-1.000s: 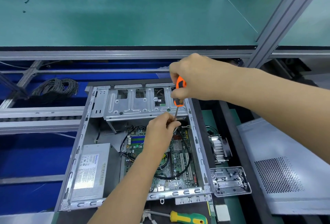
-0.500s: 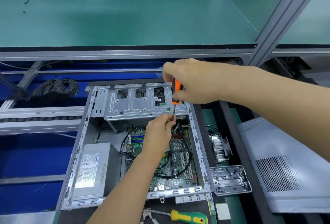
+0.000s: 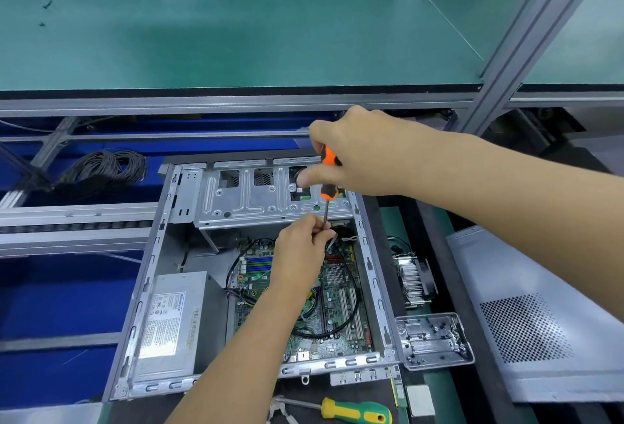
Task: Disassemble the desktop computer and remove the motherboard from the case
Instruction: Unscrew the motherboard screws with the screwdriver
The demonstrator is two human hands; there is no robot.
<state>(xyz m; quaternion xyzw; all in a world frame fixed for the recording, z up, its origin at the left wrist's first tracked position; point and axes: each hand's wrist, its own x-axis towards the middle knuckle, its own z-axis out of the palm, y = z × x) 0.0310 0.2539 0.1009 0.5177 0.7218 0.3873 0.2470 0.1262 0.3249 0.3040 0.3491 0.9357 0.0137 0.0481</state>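
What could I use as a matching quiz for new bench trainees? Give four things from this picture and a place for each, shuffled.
Things:
1. orange screwdriver
2. yellow-green screwdriver
3. power supply
4. heatsink

Places:
A. in the case's near-left corner
B. outside the case, along its right wall
C. gripped in the right hand
D. lying in front of the case

Pairs: 1-C, 2-D, 3-A, 4-B

2 screwdrivers: orange (image 3: 329,173), yellow-green (image 3: 354,412). 1 case (image 3: 162,238), 1 motherboard (image 3: 337,309), 1 PSU (image 3: 172,322). 2 hands: left (image 3: 300,251), right (image 3: 358,157).
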